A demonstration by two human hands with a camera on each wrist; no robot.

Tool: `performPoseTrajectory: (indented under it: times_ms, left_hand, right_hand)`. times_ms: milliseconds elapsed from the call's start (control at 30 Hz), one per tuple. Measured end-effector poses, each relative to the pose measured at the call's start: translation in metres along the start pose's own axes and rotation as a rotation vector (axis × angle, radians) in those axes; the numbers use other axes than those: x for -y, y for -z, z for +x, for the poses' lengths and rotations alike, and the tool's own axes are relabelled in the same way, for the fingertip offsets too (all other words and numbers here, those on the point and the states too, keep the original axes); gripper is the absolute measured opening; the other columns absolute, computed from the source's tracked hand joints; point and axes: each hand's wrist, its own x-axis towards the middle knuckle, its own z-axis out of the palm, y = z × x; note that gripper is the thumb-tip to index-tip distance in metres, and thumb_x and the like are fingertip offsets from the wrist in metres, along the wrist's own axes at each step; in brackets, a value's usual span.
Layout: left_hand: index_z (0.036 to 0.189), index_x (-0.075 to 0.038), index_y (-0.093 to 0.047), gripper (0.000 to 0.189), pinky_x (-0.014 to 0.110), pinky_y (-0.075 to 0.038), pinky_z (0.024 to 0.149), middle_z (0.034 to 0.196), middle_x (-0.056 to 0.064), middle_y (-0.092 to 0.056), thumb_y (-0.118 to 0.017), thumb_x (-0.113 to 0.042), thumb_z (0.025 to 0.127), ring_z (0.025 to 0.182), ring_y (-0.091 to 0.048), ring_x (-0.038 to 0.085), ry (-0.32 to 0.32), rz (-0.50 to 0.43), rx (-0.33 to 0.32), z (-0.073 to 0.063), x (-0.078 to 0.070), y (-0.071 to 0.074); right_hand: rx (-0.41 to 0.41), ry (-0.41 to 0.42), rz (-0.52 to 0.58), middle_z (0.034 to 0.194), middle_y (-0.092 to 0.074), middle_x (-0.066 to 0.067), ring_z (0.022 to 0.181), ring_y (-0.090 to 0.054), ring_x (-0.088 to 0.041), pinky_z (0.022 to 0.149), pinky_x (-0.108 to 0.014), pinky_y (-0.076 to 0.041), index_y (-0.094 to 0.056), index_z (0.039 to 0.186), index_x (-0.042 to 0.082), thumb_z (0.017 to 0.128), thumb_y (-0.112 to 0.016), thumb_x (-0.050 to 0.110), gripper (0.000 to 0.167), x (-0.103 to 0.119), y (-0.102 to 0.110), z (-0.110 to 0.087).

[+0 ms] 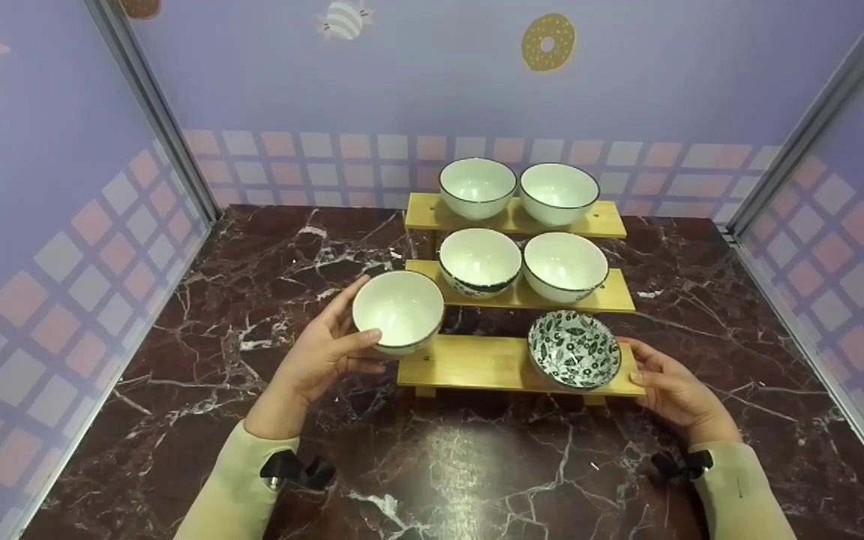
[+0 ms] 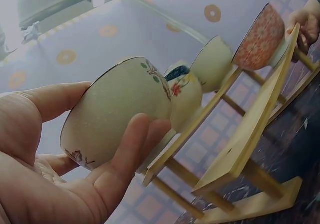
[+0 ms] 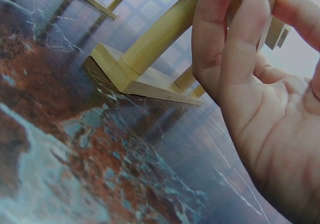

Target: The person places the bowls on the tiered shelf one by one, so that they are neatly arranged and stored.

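Observation:
My left hand [image 1: 319, 349] grips a white bowl [image 1: 400, 307] with a thin dark rim, thumb at the near rim and fingers around its side. In the left wrist view, small floral prints show on the outside of this bowl [image 2: 117, 108]. It is held up at the left end of a three-step wooden stand [image 1: 469, 364], tilted in the left wrist view. At the stand's right end, my right hand [image 1: 668, 390] holds the end of the lowest step. Close to that hand sits a bowl with a black-and-white floral inside [image 1: 574, 350]; its outside is red-patterned.
Two white bowls stand on the middle step, a left one [image 1: 481, 259] and a right one [image 1: 565, 264]. Another pair, left [image 1: 477, 186] and right [image 1: 559, 193], occupies the top step. The stand rests on a dark marbled table [image 1: 312, 465], with patterned walls [image 1: 402, 82] behind and beside it.

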Motion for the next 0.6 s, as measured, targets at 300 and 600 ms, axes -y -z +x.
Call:
performPoseTrajectory:
  times_ms: [300,600]
  left_hand:
    - [0.167,-0.02,-0.014,0.098,0.042,-0.069,0.073,0.17,0.023,-0.014,-0.071,0.001,0.09,0.098,-0.075,0.034,0.035,0.0,0.109,0.006,0.011,-0.018]
    - [0.167,-0.017,-0.014,0.097,0.044,-0.069,0.073,0.168,0.026,-0.017,-0.071,0.0,0.091,0.091,-0.076,0.03,0.051,0.0,0.184,0.015,0.02,-0.035]
  right_hand:
    - [0.02,0.004,0.005,0.134,-0.061,-0.008,0.114,-0.071,-0.022,0.096,-0.03,-0.063,-0.042,0.151,0.014,0.102,-0.023,-0.016,0.06,0.0,0.0,0.0]
    - [0.024,-0.001,0.012,0.134,-0.061,-0.009,0.113,-0.071,-0.021,0.096,-0.03,-0.063,-0.042,0.151,0.014,0.103,-0.024,-0.015,0.059,0.001,0.0,0.0]
